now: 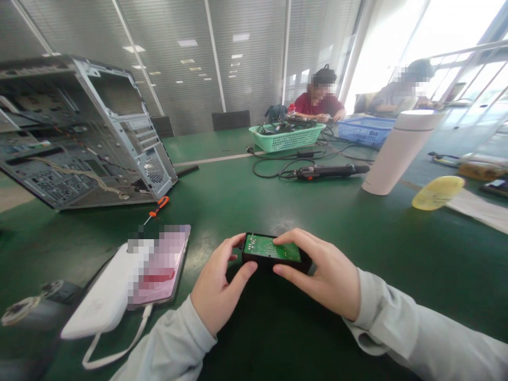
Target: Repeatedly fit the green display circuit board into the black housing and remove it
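A small black case (260, 260) with a green circuit board (262, 246) set in its open top is held between my two hands, near the front of the green table. My left hand (222, 280) grips the left end, thumb along the near side and fingers around the far left corner. At the right end, my right hand (325, 270) has its thumb against the near side, while the index fingertip touches the top of the board. Its other fingers are partly hidden behind the case.
An open computer case (159, 172) stands at left, an orange screwdriver (159, 206) beside it. White power bank (103, 296) and phone (180, 264) lie front left. Farther back are a green basket (286, 140), black electric screwdriver (327, 171), pink bottle (397, 153) and two seated people.
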Demonstrator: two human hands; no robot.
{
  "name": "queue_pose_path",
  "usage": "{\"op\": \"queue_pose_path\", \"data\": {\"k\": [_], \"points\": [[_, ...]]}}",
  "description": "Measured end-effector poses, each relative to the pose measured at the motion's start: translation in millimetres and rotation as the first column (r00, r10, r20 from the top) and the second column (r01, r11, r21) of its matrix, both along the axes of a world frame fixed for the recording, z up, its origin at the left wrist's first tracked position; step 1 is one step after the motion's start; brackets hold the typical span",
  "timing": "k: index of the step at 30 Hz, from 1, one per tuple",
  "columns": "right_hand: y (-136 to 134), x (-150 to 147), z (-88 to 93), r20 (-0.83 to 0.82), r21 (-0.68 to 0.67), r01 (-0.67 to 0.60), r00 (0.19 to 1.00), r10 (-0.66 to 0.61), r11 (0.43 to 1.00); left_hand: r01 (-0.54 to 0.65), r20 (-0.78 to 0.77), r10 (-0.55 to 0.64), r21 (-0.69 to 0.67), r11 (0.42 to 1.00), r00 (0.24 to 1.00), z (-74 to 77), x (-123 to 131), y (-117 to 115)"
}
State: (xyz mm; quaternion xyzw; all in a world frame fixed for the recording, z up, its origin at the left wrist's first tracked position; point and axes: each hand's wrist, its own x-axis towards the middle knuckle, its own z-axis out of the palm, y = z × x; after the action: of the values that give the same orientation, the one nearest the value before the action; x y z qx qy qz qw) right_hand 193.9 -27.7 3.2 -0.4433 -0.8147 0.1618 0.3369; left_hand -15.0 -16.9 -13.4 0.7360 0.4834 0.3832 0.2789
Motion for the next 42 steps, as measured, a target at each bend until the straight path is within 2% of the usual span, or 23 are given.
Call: {"op": "queue_pose_path", "data": {"k": [10,13,15,17,18,20,22,23,24,26,28,29,30,31,32,33,34,35,36,37,39,42], "points": [[3,1,-2.3,-0.120,-0.133,-0.036,0.993,0.020,0.990,-0.010,-0.042,0.009,-0.028,1.000,0.999,5.7,0,0],[5,0,-2.3,-0.237,-0.261,-0.068,0.972,0.005,0.963,-0.004,-0.013,0.004,-0.051,0.999,1.000,5.8,0,-1],[7,0,-2.1,-0.352,-0.405,-0.136,0.936,-0.016,0.904,0.000,0.027,0.002,-0.063,0.998,1.000,6.0,0,-2],[8,0,-0.4,-0.476,-0.562,-0.225,0.875,-0.089,0.796,-0.008,0.069,0.013,-0.072,0.997,0.998,6.7,0,-4],[9,0,1.2,-0.529,-0.643,-0.283,0.836,-0.145,0.712,-0.012,0.086,0.019,-0.079,0.997,0.996,7.0,0,-4],[10,0,5.6,-0.578,-0.774,-0.406,0.766,-0.282,0.486,-0.014,0.111,0.024,-0.091,0.996,0.993,7.3,0,-5],[12,0,10.2,-0.560,-0.828,-0.504,0.725,-0.400,0.246,-0.002,0.128,0.015,-0.101,0.995,0.992,6.6,-1,-5],[13,0,11.9,-0.544,-0.829,-0.538,0.713,-0.443,0.153,0.007,0.136,0.007,-0.102,0.995,0.991,5.9,-2,-4],[14,1,12.9,-0.536,-0.819,-0.566,0.697,-0.477,0.094,0.014,0.143,0.001,-0.104,0.995,0.990,5.0,-3,-4],[16,1,12.7,-0.548,-0.787,-0.615,0.657,-0.518,0.052,0.028,0.154,-0.011,-0.103,0.994,0.988,3.1,-4,-3],[17,2,9.9,-0.561,-0.784,-0.616,0.653,-0.509,0.075,0.033,0.157,-0.016,-0.102,0.994,0.988,1.8,-3,-3],[16,3,7.9,-0.570,-0.798,-0.589,0.666,-0.482,0.129,0.029,0.157,-0.013,-0.101,0.994,0.987,1.7,-3,-3],[16,4,5.8,-0.583,-0.808,-0.548,0.689,-0.432,0.217,0.023,0.161,-0.007,-0.101,0.995,0.987,1.9,-2,-4],[15,5,3.8,-0.594,-0.802,-0.492,0.722,-0.356,0.340,0.016,0.167,0.001,-0.097,0.995,0.986,2.4,-2,-4],[14,6,2.1,-0.587,-0.763,-0.416,0.766,-0.261,0.494,0.011,0.176,0.006,-0.090,0.996,0.984,3.2,-1,-5],[12,7,0.6,-0.547,-0.685,-0.326,0.821,-0.164,0.652,0.010,0.183,0.004,-0.078,0.997,0.983,4.2,-1,-5],[11,8,-0.4,-0.473,-0.572,-0.235,0.877,-0.082,0.786,0.017,0.183,-0.005,-0.062,0.998,0.983,5.1,-1,-5],[9,9,-1.1,-0.382,-0.442,-0.161,0.924,-0.023,0.882,0.029,0.169,-0.022,-0.043,0.999,0.985,5.9,0,-5],[8,11,-1.4,-0.293,-0.312,-0.112,0.956,0.016,0.943,0.045,0.140,-0.041,-0.025,0.999,0.989,6.6,0,-4],[7,12,-1.5,-0.218,-0.198,-0.092,0.975,0.048,0.976,0.060,0.102,-0.059,-0.008,0.998,0.993,6.9,-1,-4],[7,14,-1.6,-0.119,-0.049,-0.123,0.986,0.116,0.991,0.086,0.014,-0.086,0.016,0.996,0.996,7.1,-1,-3],[8,17,-1.6,-0.043,0.040,-0.146,0.988,0.147,0.989,0.102,-0.062,-0.099,0.047,0.994,0.993,7.3,-1,-3]]}}
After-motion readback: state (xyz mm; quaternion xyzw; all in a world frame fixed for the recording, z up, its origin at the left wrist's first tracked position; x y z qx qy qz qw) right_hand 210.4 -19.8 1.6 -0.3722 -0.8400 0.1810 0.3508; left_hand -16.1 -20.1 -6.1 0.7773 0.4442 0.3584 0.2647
